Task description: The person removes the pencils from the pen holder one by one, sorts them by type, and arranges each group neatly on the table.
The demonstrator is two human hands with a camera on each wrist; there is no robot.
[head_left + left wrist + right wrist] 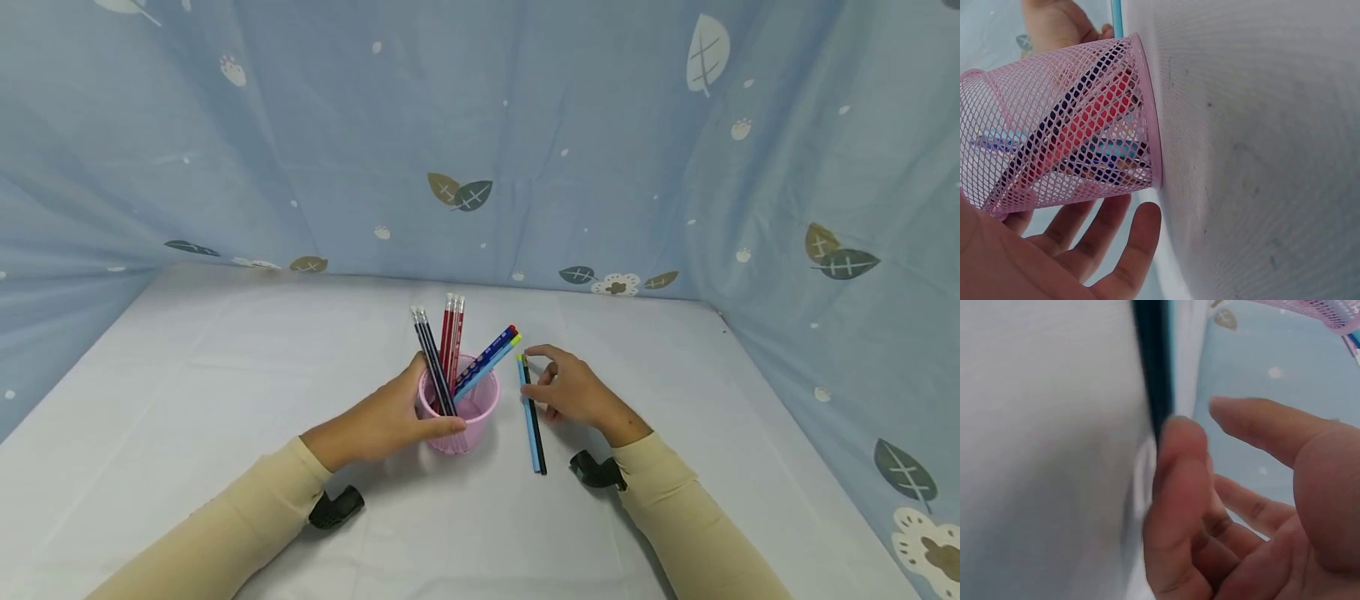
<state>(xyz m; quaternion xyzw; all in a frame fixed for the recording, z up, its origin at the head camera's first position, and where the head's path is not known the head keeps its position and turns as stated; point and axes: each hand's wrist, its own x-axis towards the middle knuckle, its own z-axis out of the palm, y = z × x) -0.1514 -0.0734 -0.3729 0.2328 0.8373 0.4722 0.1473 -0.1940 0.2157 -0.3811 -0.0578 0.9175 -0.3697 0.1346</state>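
My left hand point(386, 417) holds the pink mesh pencil cup point(480, 425) round its left side, thumb at the front near the rim. The cup stands upright on the table. Dark pencils point(429, 350) and red-striped pencils point(453, 333) with pale tips lean in it, along with a dark blue pencil point(491, 348) and a light blue pencil point(486, 367) tilted right. Right of the cup, a light blue pencil point(528, 417) and a black pencil point(536, 425) lie side by side. Over their far ends is my right hand point(573, 390), thumb and forefinger apart, one fingertip point(1185, 434) right at the pencils.
The white-covered table point(225, 367) spreads around both hands. Behind it and along its sides hangs a blue curtain point(337, 125) printed with leaves. Black wrist mounts point(337, 508) sit below both sleeves, close over the table.
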